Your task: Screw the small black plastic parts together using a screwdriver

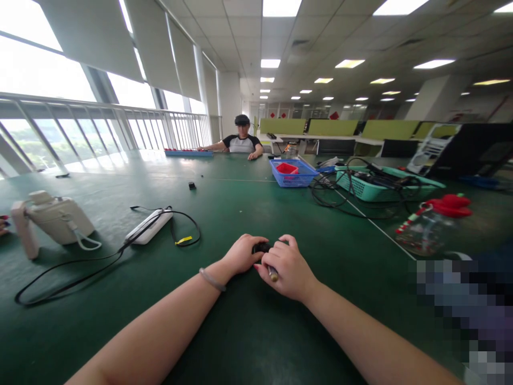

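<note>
A small black object (262, 247) is held low between two bare hands, just above or against a green bench (248, 208); whether the bench is touched by it cannot be told. By the left hand (240, 254), the object is gripped from the side, with fingers curled over its far edge and the thumb set near its close edge. The right hand (289, 267) is mostly closed: a slim, pen-like tool (273, 274) is clasped in it, the brownish end pointed toward the viewer, while the index finger is raised and bent. Whether the object is also touched by the right fingers is hard to tell.

The object is judged to be light and stiff, probably hard plastic, and easily turned or dropped because so little of it can be grasped. It is best pinched by its opposite sides. The tool is likely rigid, light and rather slippery if smooth, and is best held around the middle of its barrel.
</note>
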A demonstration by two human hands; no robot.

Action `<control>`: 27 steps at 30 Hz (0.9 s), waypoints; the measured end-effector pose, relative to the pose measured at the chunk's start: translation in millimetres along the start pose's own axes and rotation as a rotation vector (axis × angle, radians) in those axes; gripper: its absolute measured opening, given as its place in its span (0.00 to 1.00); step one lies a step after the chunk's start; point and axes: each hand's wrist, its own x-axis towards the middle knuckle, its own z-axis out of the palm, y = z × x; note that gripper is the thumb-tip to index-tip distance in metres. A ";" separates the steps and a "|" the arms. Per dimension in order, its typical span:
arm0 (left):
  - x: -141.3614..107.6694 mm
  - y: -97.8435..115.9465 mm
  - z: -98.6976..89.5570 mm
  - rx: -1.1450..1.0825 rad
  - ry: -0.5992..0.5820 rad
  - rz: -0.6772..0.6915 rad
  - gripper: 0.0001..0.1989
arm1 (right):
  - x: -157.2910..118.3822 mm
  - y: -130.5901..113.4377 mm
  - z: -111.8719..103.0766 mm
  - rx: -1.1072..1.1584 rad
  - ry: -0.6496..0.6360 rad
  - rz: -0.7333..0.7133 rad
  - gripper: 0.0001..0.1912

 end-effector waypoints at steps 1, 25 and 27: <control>-0.1 0.3 -0.3 -0.002 -0.002 -0.002 0.20 | 1.1 1.6 0.5 0.019 0.031 0.032 0.15; 0.4 -2.0 -1.2 -0.023 0.021 -0.007 0.21 | -23.4 29.7 1.2 0.264 0.222 0.179 0.17; -0.1 -1.9 -0.7 -0.029 0.026 -0.005 0.20 | -22.7 24.0 -2.2 0.186 0.175 0.092 0.14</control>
